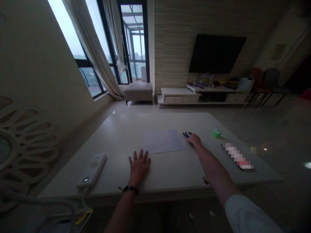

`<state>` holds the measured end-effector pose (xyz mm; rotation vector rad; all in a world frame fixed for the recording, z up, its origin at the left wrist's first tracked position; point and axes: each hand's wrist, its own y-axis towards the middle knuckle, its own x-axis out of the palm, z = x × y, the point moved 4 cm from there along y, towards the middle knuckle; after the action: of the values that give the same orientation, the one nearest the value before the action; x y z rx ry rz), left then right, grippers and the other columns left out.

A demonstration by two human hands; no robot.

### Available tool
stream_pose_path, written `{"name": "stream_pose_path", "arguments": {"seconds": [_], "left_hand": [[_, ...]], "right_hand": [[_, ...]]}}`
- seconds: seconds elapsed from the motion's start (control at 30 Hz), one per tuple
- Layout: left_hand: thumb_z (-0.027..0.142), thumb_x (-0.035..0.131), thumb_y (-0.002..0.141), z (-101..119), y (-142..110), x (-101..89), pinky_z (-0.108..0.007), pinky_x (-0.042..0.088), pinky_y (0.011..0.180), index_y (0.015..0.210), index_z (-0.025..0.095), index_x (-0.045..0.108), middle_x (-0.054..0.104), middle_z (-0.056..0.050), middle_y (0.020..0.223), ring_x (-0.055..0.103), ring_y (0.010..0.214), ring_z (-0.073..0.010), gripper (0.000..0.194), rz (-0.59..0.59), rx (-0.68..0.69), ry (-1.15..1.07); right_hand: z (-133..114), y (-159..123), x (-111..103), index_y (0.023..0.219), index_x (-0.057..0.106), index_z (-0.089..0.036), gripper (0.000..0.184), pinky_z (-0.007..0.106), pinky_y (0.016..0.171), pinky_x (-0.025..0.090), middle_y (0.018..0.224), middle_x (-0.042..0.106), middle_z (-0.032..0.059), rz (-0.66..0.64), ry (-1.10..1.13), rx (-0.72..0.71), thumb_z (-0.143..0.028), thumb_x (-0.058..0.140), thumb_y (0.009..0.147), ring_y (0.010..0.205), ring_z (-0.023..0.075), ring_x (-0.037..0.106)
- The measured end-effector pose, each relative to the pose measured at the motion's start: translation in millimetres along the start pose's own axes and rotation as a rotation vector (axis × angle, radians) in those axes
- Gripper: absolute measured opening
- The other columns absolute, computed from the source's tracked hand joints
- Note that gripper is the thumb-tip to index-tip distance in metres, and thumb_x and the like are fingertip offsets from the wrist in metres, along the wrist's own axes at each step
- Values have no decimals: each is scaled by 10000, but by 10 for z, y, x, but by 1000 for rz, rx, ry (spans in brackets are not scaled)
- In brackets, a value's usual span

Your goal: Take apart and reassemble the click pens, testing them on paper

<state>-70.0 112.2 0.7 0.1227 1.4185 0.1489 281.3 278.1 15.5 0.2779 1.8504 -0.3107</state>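
My left hand (139,167) lies flat on the white table (116,129), fingers spread, just below the near left corner of a sheet of paper (162,141). A dark bracelet circles that wrist. To the right of the paper, my right hand (194,140) is closed around several dark pens (187,134), whose ends stick out past it toward the paper. The fingers of this hand are mostly hidden behind its back.
A white power strip (93,170) with a cord lies at the table's left. On the right are a small green-and-white box (216,133) and a pixelated flat object (236,157). Beyond stand a grey ottoman (138,91) and a TV cabinet (179,95).
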Motion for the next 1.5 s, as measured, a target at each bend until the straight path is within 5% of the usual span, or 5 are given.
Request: {"name": "stream_pose_path", "arguments": {"seconds": [0.43, 0.57, 0.73, 1.17, 1.5], "left_hand": [[569, 554, 721, -17, 124, -245, -401, 386, 943, 1335, 189, 313, 495, -163, 1259, 474, 1156, -258, 762, 67, -408, -1276], [589, 478, 765, 52, 236, -355, -344, 510, 701, 1169, 182, 485, 635, -100, 968, 631, 816, -209, 574, -286, -548, -1929], [199, 486, 811, -306, 195, -364, -232, 508, 600, 824, 121, 595, 625, -48, 674, 604, 596, -125, 135, -224, -645, -2047], [147, 609, 621, -1391, 569, -521, -298, 465, 623, 916, 145, 506, 616, -45, 716, 616, 696, -200, 312, 40, -755, -1147], [525, 527, 714, -1309, 952, -412, -493, 370, 859, 1195, 90, 347, 432, -258, 1206, 397, 1155, -380, 673, 55, -671, -35]], "right_hand": [[-1351, -997, 178, 936, 628, -104, 329, 184, 563, 432, 851, 668, 86, -233, 386, -274, -334, 575, 708, 765, 170, 632], [-2089, -1714, 400, 1173, 477, -112, 664, 218, 558, 455, 935, 638, 85, -454, 573, -419, -272, 705, 571, 753, 178, 608], [-2598, -2262, 426, 1378, 189, -132, 1078, 252, 662, 478, 940, 629, 59, -738, 747, -669, -178, 777, 476, 794, 173, 598], [-128, -1391, 468, 1372, 319, -232, 534, 461, 1068, 82, 1457, 248, 67, 117, -18, -639, -393, 380, 867, 1353, 242, 119], [-69, -1282, 547, 1346, 369, -252, 502, 449, 1060, 62, 1428, 315, 57, 96, -10, -552, -423, 311, 878, 1333, 223, 181]]}}
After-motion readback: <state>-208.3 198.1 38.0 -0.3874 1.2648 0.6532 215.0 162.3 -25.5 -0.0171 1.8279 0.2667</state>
